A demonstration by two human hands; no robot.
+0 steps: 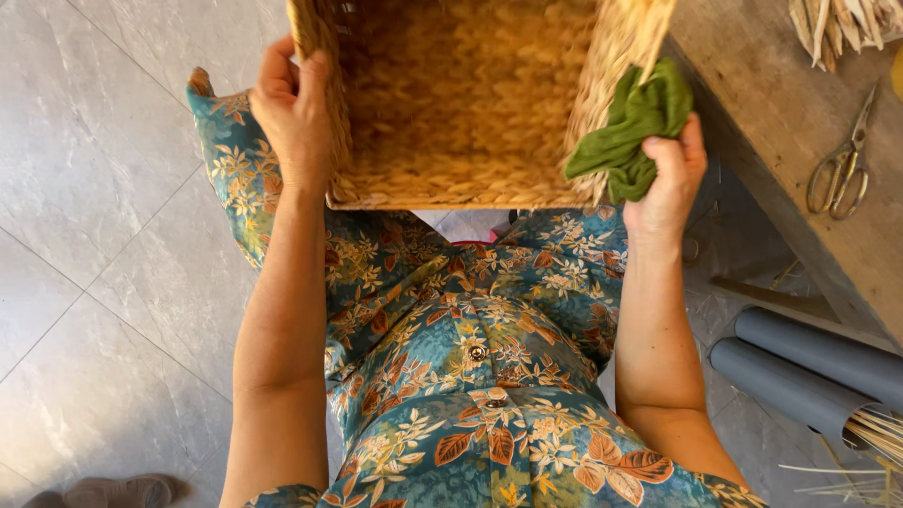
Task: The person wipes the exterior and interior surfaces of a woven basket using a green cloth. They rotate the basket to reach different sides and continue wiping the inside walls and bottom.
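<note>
Down at the bottom of my view it's all teal dress with orange leaf print [470,376], both bare forearms running up out of it toward the work. Just past the lap sits the rectangular woven straw basket [461,103], open side facing me so I'm looking straight into it, its bottom edge over the knees and the rest running off the top of the frame.

So the basket lies dead ahead, squarely between the two hands. The left hand [293,113] is clamped on the left wall, fingers curled over the rim, thumb outside. The right hand [670,174] is bunched tight around a crumpled green cloth [632,127], and that cloth is pressed against the outside of the right wall near the corner. Both hands look about equally close; the left does the holding, the right only meets the basket through the cloth.

Further right, a worn wooden table [781,122] carries metal scissors [842,169], with two grey pipes [809,372] on the tiled floor [103,188] below.
</note>
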